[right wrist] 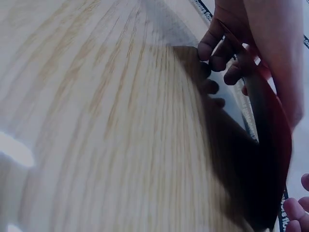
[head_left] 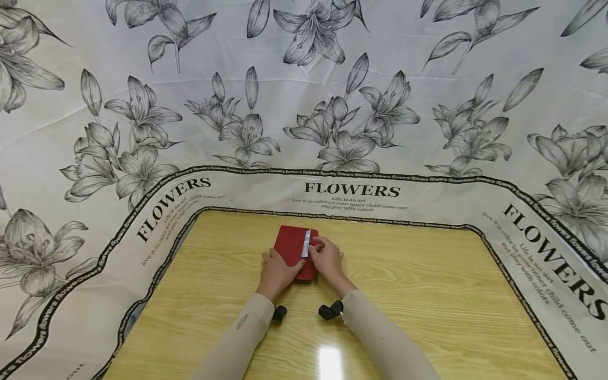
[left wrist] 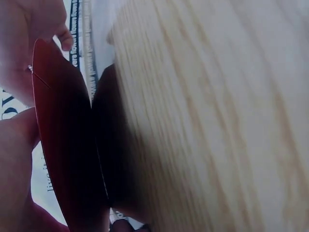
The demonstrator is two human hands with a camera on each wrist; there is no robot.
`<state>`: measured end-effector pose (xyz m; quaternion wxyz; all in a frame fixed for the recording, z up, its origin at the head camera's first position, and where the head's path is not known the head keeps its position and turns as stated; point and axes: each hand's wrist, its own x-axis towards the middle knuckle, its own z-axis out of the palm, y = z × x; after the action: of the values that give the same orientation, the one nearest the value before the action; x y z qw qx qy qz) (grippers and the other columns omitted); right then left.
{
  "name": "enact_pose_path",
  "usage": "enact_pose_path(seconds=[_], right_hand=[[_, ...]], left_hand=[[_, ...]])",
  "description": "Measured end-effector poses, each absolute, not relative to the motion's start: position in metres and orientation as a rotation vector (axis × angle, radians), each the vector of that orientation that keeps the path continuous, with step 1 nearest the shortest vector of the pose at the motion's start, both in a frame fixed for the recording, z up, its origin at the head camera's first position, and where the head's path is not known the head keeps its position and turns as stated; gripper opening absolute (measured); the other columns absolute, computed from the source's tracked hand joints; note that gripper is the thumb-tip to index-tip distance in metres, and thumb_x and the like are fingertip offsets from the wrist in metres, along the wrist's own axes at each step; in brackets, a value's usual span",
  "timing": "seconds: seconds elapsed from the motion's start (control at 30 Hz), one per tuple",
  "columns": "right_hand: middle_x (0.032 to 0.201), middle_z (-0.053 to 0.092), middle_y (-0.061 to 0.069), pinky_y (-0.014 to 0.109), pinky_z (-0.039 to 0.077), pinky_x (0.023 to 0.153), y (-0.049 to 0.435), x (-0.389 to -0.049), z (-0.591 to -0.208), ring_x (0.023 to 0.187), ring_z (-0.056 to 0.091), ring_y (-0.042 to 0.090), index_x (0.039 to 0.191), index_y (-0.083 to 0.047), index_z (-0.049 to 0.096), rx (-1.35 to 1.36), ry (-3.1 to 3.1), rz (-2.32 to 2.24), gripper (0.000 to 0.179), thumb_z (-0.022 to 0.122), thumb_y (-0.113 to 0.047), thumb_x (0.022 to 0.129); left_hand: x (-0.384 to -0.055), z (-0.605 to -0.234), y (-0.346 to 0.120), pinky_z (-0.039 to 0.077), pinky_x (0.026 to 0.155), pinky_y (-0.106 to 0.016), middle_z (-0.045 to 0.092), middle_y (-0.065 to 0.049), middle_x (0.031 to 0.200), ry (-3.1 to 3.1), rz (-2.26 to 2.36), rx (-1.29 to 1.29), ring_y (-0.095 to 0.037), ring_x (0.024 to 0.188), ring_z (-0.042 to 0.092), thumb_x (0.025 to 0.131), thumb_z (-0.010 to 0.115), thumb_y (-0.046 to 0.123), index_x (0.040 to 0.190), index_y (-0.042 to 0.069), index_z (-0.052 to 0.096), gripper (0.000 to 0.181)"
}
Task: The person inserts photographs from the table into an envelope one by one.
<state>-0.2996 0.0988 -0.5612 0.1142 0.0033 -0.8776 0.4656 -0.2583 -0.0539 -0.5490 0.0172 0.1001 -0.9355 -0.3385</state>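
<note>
A flat red envelope [head_left: 289, 244], with rounded corners at its right end, is held up at a tilt over the wooden table. Near that end a narrow whitish strip [head_left: 306, 244] runs across its upper face. My left hand [head_left: 279, 270] grips the near left side, thumb on top; in the right wrist view, this hand's fingers [right wrist: 219, 55] show beneath the envelope. From the right, my right hand [head_left: 326, 257] bends its thumb and forefinger together at the strip's edge; its other fingers are partly hidden. In the left wrist view, the envelope's dark underside [left wrist: 70, 130] faces the table.
The wood-grain table [head_left: 408, 279] stretches around both forearms. Behind and beside it hangs a pale cloth [head_left: 351, 153] with printed flowers and lettering, bordering the table edge. A small black wrist camera [head_left: 331, 310] sits inside the right sleeve, another one [head_left: 279, 314] inside the left.
</note>
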Motion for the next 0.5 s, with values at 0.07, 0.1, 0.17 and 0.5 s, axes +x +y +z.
enact_pose_path(seconds=[0.07,0.1,0.17,0.5], right_hand=[[0.099,0.076,0.01,0.058,0.033,0.097,0.104,-0.297,-0.559,0.1,0.063,0.035,0.131,-0.003,0.073,0.014,-2.567,1.373,0.032,0.074,-0.015,0.102],[0.099,0.076,0.011,0.058,0.033,0.096,0.107,-0.296,-0.559,0.099,0.064,0.035,0.132,-0.002,0.073,0.017,-2.566,1.374,0.032,0.074,-0.015,0.102],[0.101,0.077,0.012,0.058,0.033,0.096,0.112,-0.292,-0.557,0.099,0.065,0.035,0.133,-0.002,0.072,0.016,-2.57,1.38,0.034,0.074,-0.016,0.102],[0.108,0.076,0.013,0.062,0.028,0.101,0.155,-0.281,-0.556,0.107,0.062,0.038,0.137,-0.002,0.069,-0.016,-2.59,1.35,0.038,0.073,-0.019,0.103]], left_hand=[[-0.259,-0.549,-0.053,0.058,0.088,-0.054,0.047,-0.032,0.125,-2.917,-1.021,0.323,-0.043,0.1,0.061,0.09,0.081,0.059,0.148,-0.014,0.038,0.103],[-0.259,-0.549,-0.053,0.058,0.088,-0.054,0.047,-0.031,0.125,-2.921,-1.006,0.331,-0.043,0.099,0.062,0.09,0.081,0.06,0.147,-0.014,0.039,0.102],[-0.259,-0.548,-0.052,0.058,0.088,-0.053,0.048,-0.031,0.125,-2.934,-0.946,0.342,-0.044,0.099,0.062,0.09,0.08,0.061,0.145,-0.015,0.04,0.102],[-0.257,-0.54,-0.056,0.05,0.105,-0.055,0.047,-0.036,0.137,-2.969,-0.721,0.364,-0.048,0.122,0.056,0.092,0.075,0.064,0.152,-0.016,0.039,0.106]])
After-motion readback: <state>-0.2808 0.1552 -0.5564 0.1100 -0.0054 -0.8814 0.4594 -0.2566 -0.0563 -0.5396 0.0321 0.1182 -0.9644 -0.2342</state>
